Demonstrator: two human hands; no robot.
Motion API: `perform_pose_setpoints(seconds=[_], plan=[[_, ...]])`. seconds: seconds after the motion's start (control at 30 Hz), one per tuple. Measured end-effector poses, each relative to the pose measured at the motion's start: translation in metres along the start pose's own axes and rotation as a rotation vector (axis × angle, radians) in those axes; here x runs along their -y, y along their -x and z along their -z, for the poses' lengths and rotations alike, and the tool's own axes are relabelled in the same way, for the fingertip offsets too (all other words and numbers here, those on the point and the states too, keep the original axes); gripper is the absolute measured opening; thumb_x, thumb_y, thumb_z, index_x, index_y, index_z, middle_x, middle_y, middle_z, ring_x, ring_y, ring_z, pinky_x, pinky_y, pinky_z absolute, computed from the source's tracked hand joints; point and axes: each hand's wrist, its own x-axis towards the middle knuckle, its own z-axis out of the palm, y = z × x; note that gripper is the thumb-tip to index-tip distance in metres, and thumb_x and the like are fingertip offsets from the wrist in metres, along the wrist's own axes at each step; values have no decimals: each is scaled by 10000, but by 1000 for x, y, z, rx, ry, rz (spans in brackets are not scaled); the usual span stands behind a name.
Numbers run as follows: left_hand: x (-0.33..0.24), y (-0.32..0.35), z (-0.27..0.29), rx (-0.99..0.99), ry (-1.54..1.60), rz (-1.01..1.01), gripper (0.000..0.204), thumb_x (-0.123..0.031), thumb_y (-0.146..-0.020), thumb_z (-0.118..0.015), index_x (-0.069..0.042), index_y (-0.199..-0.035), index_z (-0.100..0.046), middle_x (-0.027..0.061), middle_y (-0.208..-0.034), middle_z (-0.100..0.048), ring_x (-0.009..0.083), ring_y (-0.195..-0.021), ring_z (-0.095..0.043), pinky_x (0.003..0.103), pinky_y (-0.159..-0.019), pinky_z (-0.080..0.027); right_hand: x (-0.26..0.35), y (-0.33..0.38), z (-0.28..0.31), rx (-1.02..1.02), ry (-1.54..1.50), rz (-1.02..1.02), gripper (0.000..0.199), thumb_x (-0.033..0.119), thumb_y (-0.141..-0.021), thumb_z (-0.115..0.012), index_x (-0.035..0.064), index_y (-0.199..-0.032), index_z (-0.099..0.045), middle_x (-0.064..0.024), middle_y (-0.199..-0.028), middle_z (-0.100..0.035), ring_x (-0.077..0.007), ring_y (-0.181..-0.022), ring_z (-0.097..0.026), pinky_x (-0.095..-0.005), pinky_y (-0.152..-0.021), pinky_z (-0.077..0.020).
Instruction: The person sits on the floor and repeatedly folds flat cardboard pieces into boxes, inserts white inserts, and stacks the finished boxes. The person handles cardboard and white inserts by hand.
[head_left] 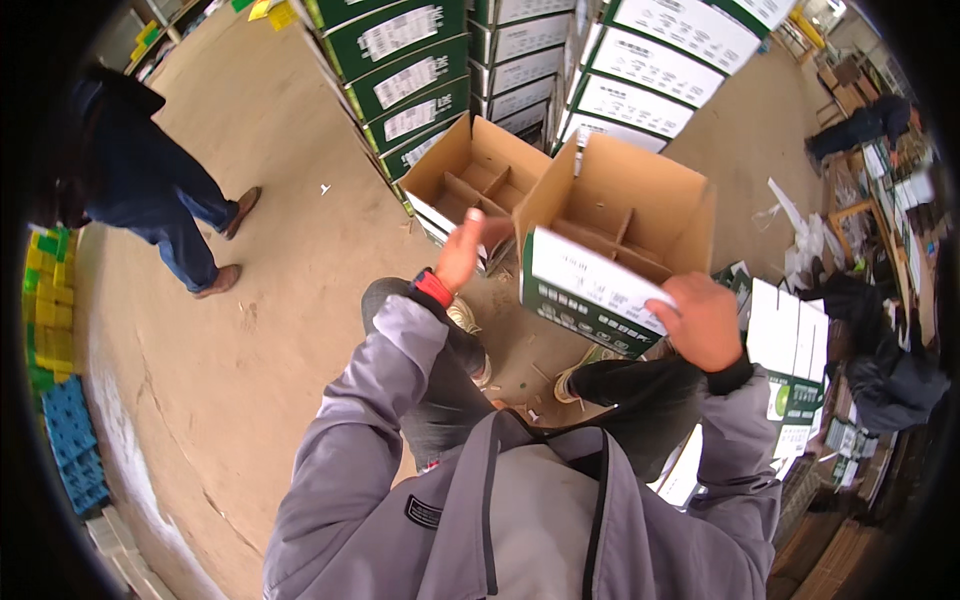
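A green-and-white cardboard carton [590,285] stands tilted before my knees, its top open and brown dividers [620,235] visible inside. My right hand [705,322] grips the near right corner of its wall, thumb on the printed outer face. Beside the carton's left wall is my left hand [462,256], thumb raised and fingers stretched toward the carton, slightly blurred; contact with it cannot be made out. Just left and beyond, a second open carton [425,215] with crossed brown dividers [480,185] sits on the floor.
Tall stacks of green-and-white cartons [405,80] rise ahead. Flat carton sheets [785,335] lie to my right. A person in dark blue trousers [175,215] stands at left, near yellow and green crates [50,310] and a blue pallet-like stack [75,440]. Another person [865,130] bends at far right.
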Motion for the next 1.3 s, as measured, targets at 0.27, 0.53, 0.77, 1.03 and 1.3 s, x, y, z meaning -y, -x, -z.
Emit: perform_pose_setpoints(seconds=[0.27, 0.53, 0.77, 1.03, 1.3], plan=[[112, 8, 12, -88, -1385, -101, 571, -379, -1015, -582, -126, -1526, -600, 167, -1667, -466, 349, -1515, -465, 521, -1220, -385, 60, -110, 47, -52, -451, -200, 365, 357, -1031, -717, -3, -990, -679, -191, -818, -680, -321, -722, -669, -401, -686, -512], [54, 20, 21, 143, -1184, 189, 688, -267, -932, -658, -189, -1599, -508, 159, -1738, -355, 369, -1509, -467, 536, -1169, -439, 15, -244, -53, 19, -737, -242, 460, 414, -1028, -719, -43, -1072, -720, -105, -825, -722, -219, -739, -650, -373, -748, -526], [38, 30, 21, 15, -1088, 169, 592, -259, -934, -663, -145, -1508, -572, 199, -1715, -362, 407, -1472, -488, 570, -1156, -455, -41, -270, -155, -54, -504, -197, 391, 383, -1014, -713, 7, -1120, -736, -191, -985, -783, -357, -905, -748, -457, -820, -560], [40, 23, 28, -14, -1228, 97, 383, -224, -940, -603, -99, -1287, -709, 229, -1501, -578, 401, -1213, -676, 529, -1000, -558, 42, -264, -165, -116, -116, -183, 335, 390, -1007, -705, 58, -1034, -667, -168, -1033, -766, -430, -957, -717, -564, -788, -538], [27, 2, 16, -93, -1171, 54, 241, -223, -955, -587, -123, -1059, -780, 84, -1186, -726, 373, -985, -731, 522, -845, -587, 89, -211, -237, -203, -64, 49, 192, 256, -954, -749, 109, -927, -628, -77, -913, -704, -306, -918, -672, -448, -742, -568]])
